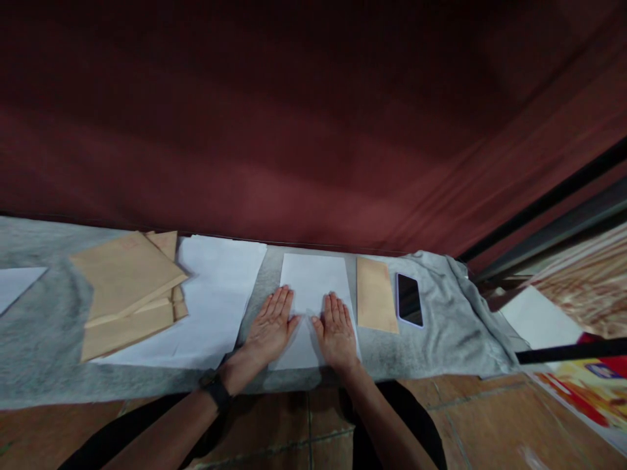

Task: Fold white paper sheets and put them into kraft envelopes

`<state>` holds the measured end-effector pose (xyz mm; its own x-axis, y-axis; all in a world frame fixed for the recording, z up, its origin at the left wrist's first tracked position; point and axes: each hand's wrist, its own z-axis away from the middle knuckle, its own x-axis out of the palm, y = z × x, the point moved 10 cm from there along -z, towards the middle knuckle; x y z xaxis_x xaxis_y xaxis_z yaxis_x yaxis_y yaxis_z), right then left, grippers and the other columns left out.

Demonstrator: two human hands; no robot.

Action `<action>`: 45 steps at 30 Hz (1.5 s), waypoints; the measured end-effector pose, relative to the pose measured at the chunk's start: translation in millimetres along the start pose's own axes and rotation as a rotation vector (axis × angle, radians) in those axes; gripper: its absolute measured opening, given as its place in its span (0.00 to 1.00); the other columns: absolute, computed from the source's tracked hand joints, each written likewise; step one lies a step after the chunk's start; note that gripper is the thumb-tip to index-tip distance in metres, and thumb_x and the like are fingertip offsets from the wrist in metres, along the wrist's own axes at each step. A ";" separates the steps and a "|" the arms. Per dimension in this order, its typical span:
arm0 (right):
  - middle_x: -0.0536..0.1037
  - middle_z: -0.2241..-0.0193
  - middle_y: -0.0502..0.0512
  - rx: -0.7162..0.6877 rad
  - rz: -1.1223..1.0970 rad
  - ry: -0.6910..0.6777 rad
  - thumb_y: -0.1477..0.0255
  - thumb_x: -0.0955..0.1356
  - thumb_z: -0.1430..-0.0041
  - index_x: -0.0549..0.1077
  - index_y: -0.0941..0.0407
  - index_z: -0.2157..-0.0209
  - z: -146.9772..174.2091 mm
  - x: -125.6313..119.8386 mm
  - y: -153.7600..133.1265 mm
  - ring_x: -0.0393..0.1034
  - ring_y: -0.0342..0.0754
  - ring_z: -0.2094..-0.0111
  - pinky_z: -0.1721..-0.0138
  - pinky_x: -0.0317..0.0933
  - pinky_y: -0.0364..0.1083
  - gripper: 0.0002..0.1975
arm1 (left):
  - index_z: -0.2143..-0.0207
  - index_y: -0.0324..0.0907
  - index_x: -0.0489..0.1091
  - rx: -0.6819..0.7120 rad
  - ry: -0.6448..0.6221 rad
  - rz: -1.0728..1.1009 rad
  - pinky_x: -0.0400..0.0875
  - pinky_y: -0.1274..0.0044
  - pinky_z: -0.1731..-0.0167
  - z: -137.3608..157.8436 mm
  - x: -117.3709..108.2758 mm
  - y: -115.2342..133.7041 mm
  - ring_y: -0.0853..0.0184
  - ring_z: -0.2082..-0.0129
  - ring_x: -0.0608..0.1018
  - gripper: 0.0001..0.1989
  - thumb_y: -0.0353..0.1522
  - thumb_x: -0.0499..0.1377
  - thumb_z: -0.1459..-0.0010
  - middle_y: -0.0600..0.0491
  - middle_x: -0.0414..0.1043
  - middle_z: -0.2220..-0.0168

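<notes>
A white sheet of paper (313,274) lies in front of me on the grey cloth. My left hand (271,325) rests flat at its left edge, fingers stretched out and pointing away from me. Flat on the right part of the same sheet is my right hand (337,331), its fingers also extended. The two thumbs point toward each other with a gap between them. Just right of the sheet lies a brown envelope (377,297). To the left, a stack of white paper (220,287) is partly covered by several brown envelopes (130,274).
A phone (409,300) with a dark screen lies right of the single envelope. Grey cloth (445,320) covers the narrow surface, bunched at its right end. A dark red wall or curtain (294,163) stands behind. Another white sheet (17,284) is at far left; tiled floor (480,418) lies below.
</notes>
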<state>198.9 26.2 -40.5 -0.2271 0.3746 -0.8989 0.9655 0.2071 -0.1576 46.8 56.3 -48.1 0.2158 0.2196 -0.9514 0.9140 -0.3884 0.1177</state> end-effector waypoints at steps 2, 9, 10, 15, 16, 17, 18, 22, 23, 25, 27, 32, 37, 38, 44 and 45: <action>0.61 0.32 0.75 0.015 0.007 0.009 0.59 0.57 0.25 0.55 0.69 0.30 4.3 -0.8 6.8 0.54 0.61 0.30 0.33 0.54 0.60 0.33 | 0.32 0.29 0.57 -0.015 -0.006 -0.013 0.55 0.62 0.31 1.5 -2.2 -4.6 0.55 0.29 0.58 0.33 0.43 0.45 0.30 0.38 0.55 0.30; 0.58 0.31 0.75 0.055 -0.003 0.039 0.58 0.58 0.26 0.49 0.67 0.28 19.9 -3.0 17.1 0.54 0.63 0.30 0.34 0.57 0.62 0.36 | 0.33 0.25 0.59 -0.098 -0.030 -0.064 0.57 0.60 0.32 1.7 -4.4 -16.0 0.52 0.29 0.60 0.32 0.40 0.44 0.30 0.34 0.55 0.30; 0.58 0.31 0.75 0.061 -0.006 0.039 0.58 0.58 0.26 0.49 0.67 0.28 21.7 -2.4 18.1 0.54 0.63 0.30 0.34 0.56 0.62 0.36 | 0.34 0.25 0.60 -0.115 -0.026 -0.068 0.57 0.60 0.32 1.0 -4.6 -18.1 0.51 0.30 0.60 0.32 0.39 0.44 0.30 0.34 0.56 0.30; 0.60 0.31 0.73 0.093 -0.064 0.020 0.58 0.56 0.25 0.56 0.67 0.30 18.7 -3.2 24.2 0.54 0.61 0.30 0.33 0.56 0.62 0.33 | 0.34 0.23 0.60 -0.153 0.043 -0.060 0.55 0.58 0.31 -13.9 -11.4 -20.9 0.50 0.30 0.62 0.31 0.36 0.44 0.31 0.32 0.58 0.32; 0.60 0.31 0.71 0.101 -0.093 0.007 0.58 0.55 0.25 0.57 0.66 0.31 13.6 -4.0 25.1 0.54 0.60 0.30 0.33 0.56 0.61 0.32 | 0.33 0.25 0.59 -0.120 0.059 -0.039 0.55 0.59 0.31 -19.7 -12.7 -15.7 0.52 0.30 0.61 0.30 0.36 0.43 0.31 0.33 0.58 0.31; 0.60 0.31 0.70 0.108 -0.127 -0.011 0.58 0.54 0.25 0.58 0.65 0.31 6.5 -4.8 25.4 0.53 0.59 0.29 0.32 0.55 0.61 0.32 | 0.32 0.27 0.58 -0.072 0.070 -0.010 0.56 0.60 0.31 -26.2 -13.0 -8.5 0.54 0.29 0.60 0.30 0.35 0.43 0.31 0.35 0.58 0.31; 0.59 0.30 0.68 0.114 -0.166 -0.031 0.59 0.53 0.24 0.59 0.64 0.31 -2.4 -5.2 25.0 0.52 0.57 0.29 0.32 0.55 0.60 0.31 | 0.32 0.30 0.57 -0.018 0.075 0.023 0.57 0.61 0.31 -32.8 -12.3 -0.2 0.56 0.29 0.59 0.30 0.35 0.43 0.30 0.38 0.58 0.30; 0.61 0.31 0.63 0.141 -0.310 -0.124 0.59 0.49 0.24 0.62 0.61 0.32 -49.1 1.5 17.8 0.53 0.53 0.29 0.31 0.53 0.58 0.31 | 0.31 0.36 0.57 0.145 0.036 0.124 0.59 0.62 0.32 -57.9 1.5 27.1 0.60 0.30 0.62 0.28 0.36 0.43 0.29 0.43 0.61 0.31; 0.62 0.31 0.62 0.136 -0.338 -0.150 0.59 0.48 0.24 0.63 0.60 0.33 -61.2 6.6 13.9 0.54 0.52 0.29 0.30 0.53 0.57 0.31 | 0.31 0.36 0.57 0.156 0.019 0.135 0.59 0.62 0.32 -63.5 6.4 29.8 0.60 0.30 0.62 0.28 0.35 0.43 0.29 0.42 0.61 0.31; 0.66 0.33 0.61 0.096 -0.364 -0.196 0.61 0.48 0.23 0.64 0.59 0.33 -82.3 19.4 3.5 0.56 0.50 0.30 0.30 0.52 0.56 0.30 | 0.31 0.34 0.57 0.152 -0.018 0.135 0.57 0.62 0.31 -73.2 16.0 30.8 0.60 0.30 0.62 0.27 0.33 0.42 0.29 0.40 0.61 0.31; 0.67 0.33 0.59 0.076 -0.340 -0.210 0.64 0.48 0.23 0.64 0.58 0.33 -97.2 32.3 -2.3 0.57 0.49 0.31 0.30 0.50 0.56 0.29 | 0.32 0.32 0.58 0.121 -0.046 0.110 0.55 0.62 0.31 -80.9 22.8 26.7 0.59 0.30 0.61 0.28 0.31 0.41 0.30 0.39 0.60 0.31; 0.62 0.31 0.58 0.058 -0.154 -0.179 0.65 0.51 0.23 0.63 0.57 0.32 -111.4 51.3 -1.0 0.53 0.52 0.29 0.29 0.45 0.58 0.26 | 0.32 0.32 0.58 0.030 -0.046 0.018 0.51 0.62 0.30 -92.5 24.8 12.0 0.59 0.28 0.58 0.28 0.29 0.40 0.31 0.41 0.56 0.29; 0.60 0.31 0.65 0.078 -0.020 -0.114 0.63 0.54 0.24 0.62 0.62 0.32 -118.3 51.4 19.2 0.56 0.58 0.30 0.31 0.48 0.59 0.27 | 0.31 0.33 0.57 -0.108 0.005 -0.026 0.49 0.63 0.29 -97.2 20.0 -7.4 0.59 0.28 0.57 0.29 0.35 0.41 0.30 0.41 0.57 0.30; 0.60 0.31 0.67 0.092 -0.008 -0.097 0.63 0.54 0.24 0.62 0.63 0.32 -119.3 50.9 24.9 0.56 0.58 0.30 0.32 0.48 0.59 0.28 | 0.31 0.33 0.57 -0.139 0.021 -0.021 0.50 0.63 0.30 -97.4 18.9 -12.1 0.59 0.28 0.58 0.30 0.36 0.42 0.30 0.41 0.57 0.30; 0.61 0.33 0.76 0.163 -0.018 -0.013 0.59 0.53 0.25 0.60 0.70 0.32 -115.3 50.4 50.0 0.56 0.61 0.30 0.33 0.52 0.62 0.33 | 0.32 0.29 0.59 -0.220 0.074 0.011 0.56 0.59 0.32 -97.4 18.0 -30.8 0.54 0.30 0.62 0.31 0.38 0.43 0.30 0.36 0.58 0.31; 0.61 0.33 0.77 0.167 -0.017 -0.005 0.58 0.52 0.25 0.60 0.71 0.33 -113.5 50.3 52.0 0.56 0.61 0.31 0.33 0.52 0.62 0.34 | 0.32 0.29 0.59 -0.228 0.078 0.010 0.56 0.59 0.32 -96.9 17.9 -33.0 0.54 0.30 0.62 0.31 0.38 0.43 0.30 0.36 0.59 0.31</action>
<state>223.2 158.4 -47.5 -0.2431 0.3676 -0.8976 0.9694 0.0597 -0.2381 53.8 159.7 -41.5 0.2425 0.2884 -0.9263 0.9638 -0.1804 0.1962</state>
